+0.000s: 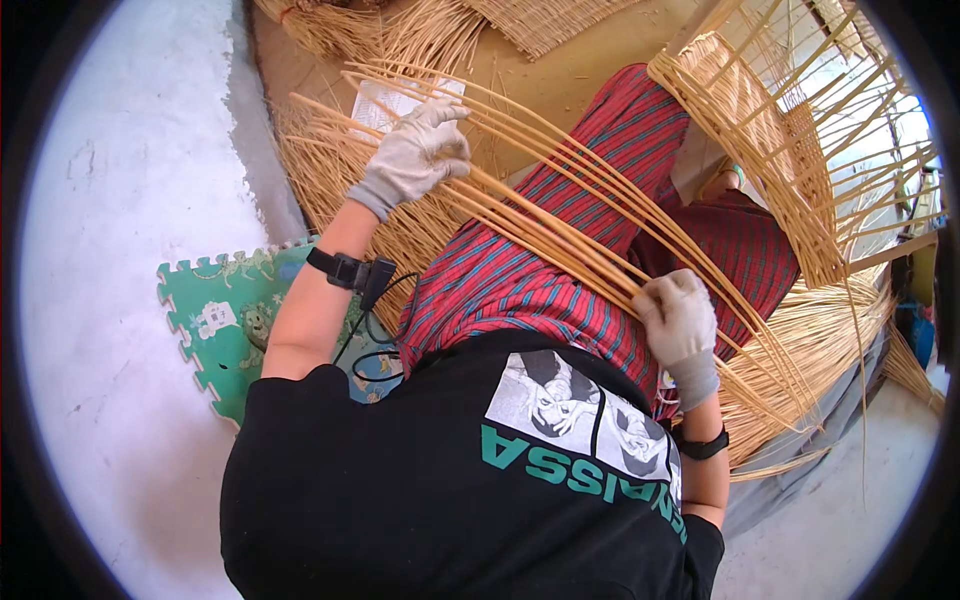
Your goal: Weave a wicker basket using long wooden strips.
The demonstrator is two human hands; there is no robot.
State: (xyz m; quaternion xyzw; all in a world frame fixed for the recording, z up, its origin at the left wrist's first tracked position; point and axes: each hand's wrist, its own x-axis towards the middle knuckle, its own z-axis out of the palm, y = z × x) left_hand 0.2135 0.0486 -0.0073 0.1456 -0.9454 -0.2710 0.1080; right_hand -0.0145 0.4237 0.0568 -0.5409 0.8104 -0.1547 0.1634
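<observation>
Several long tan rattan canes (560, 240) lie across my lap, fanned into two loose groups. My right hand (678, 318), in a pale work glove, is closed around the nearer group with its fingers curled in. Over the far-left part of the canes is my gloved left hand (420, 155), its fingers bent and thumb apart from them. A gap shows between that thumb and the fingers, and canes run beneath the palm. The far ends of the canes reach past the left hand above a heap of thin strands (330, 190).
A partly woven basket (760, 130) with upright stakes stands at the upper right. More loose strands (790, 350) lie in a pile on the right. A green foam mat (225, 330) is on the left, and a white sheet of paper (375, 103) lies beyond my left hand.
</observation>
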